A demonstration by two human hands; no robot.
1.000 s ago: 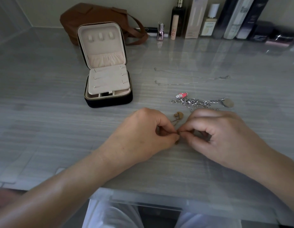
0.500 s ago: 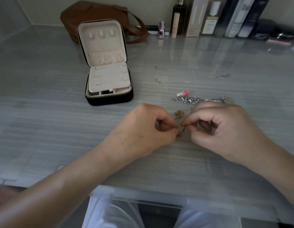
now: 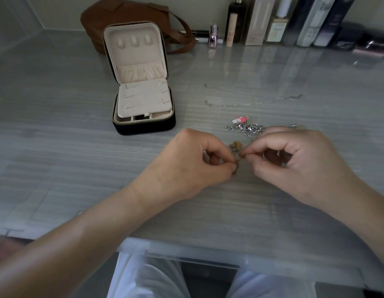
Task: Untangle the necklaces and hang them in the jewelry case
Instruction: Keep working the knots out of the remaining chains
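My left hand (image 3: pixel 193 162) and my right hand (image 3: pixel 294 160) meet at the middle of the table, each pinching part of a thin gold necklace (image 3: pixel 235 147) whose heart pendant lies just beyond the fingertips. Behind my right hand lies a tangled heap of silver chain (image 3: pixel 248 128) with a pink and white charm (image 3: pixel 239 120). Further back a thin silver necklace (image 3: pixel 240 104) lies stretched out. The open jewelry case (image 3: pixel 143 125) stands at the left, its lid upright with three hooks, nothing hanging on them.
A brown leather bag (image 3: pixel 126 16) sits behind the case. Cosmetic bottles and boxes (image 3: pixel 277 22) line the back wall at the right. The table's near edge (image 3: pixel 186 250) runs just in front of my forearms.
My fingertips have drawn slightly apart, the right hand lifting a little to the right while the left keeps its pinch. The view has shifted a bit.
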